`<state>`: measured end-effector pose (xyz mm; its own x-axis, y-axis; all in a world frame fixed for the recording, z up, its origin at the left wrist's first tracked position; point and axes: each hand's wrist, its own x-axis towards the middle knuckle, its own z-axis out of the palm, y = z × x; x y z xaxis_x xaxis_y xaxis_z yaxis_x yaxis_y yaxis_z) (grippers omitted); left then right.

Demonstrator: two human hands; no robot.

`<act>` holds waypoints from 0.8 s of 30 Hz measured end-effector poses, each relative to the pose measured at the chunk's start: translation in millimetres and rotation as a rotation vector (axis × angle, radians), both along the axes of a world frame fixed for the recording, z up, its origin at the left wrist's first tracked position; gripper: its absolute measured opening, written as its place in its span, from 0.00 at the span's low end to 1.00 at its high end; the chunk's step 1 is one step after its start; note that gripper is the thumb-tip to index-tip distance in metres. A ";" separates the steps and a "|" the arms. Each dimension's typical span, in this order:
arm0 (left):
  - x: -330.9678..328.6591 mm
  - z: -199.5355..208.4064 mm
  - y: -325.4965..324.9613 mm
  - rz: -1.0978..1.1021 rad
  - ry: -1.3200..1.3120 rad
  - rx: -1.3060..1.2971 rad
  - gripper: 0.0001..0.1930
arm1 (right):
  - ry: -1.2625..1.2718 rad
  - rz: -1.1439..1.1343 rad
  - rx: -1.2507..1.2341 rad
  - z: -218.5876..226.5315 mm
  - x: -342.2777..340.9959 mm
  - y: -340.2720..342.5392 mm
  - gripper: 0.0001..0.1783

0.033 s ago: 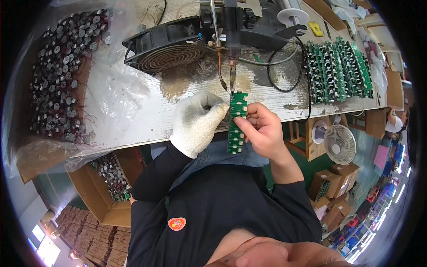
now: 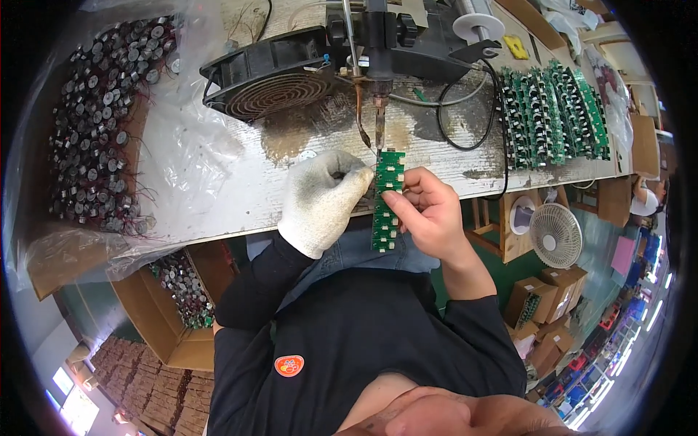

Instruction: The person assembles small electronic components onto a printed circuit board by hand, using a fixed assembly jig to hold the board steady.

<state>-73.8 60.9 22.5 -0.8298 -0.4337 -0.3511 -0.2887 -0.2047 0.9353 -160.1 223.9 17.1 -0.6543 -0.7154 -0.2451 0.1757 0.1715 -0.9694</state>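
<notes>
Green circuit board strip (image 2: 387, 202) — I'm pinching it with both my gloved left hand (image 2: 322, 198) and bare right hand (image 2: 429, 211) — sitting under the soldering tip (image 2: 379, 131).

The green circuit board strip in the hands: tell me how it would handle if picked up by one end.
The green circuit board strip looks thin and long, so probably light and slightly flexible. It seems made of joined segments, so it might snap there. Flat, so unlikely to roll.

Even, bright workshop light in a heavily curved fisheye picture.

Light fell evenly on the pale desk (image 2: 240, 189), leaving only soft shadows under the fan (image 2: 269, 80); the white glove on the left hand (image 2: 320, 200) looked nearly washed out. The centre was sharp, while straight edges bowed toward the black, vignetted rim, and the bottom edge blurred.
</notes>
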 end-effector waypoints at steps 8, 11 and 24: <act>-2.9 1.5 2.7 0.088 0.026 0.060 0.09 | -0.016 0.013 -0.003 1.4 2.5 0.2 0.05; -3.3 -1.0 4.2 0.105 0.022 0.012 0.09 | -0.024 0.010 -0.017 3.3 3.9 -1.6 0.05; -7.3 3.9 8.8 0.154 0.073 -0.055 0.09 | -0.003 0.005 -0.039 5.9 2.9 0.0 0.05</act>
<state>-81.1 69.7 26.3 -0.7747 -0.5741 -0.2650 -0.1892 -0.1895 0.9635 -157.2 224.0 23.0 -0.6498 -0.7280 -0.2188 0.1780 0.1341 -0.9748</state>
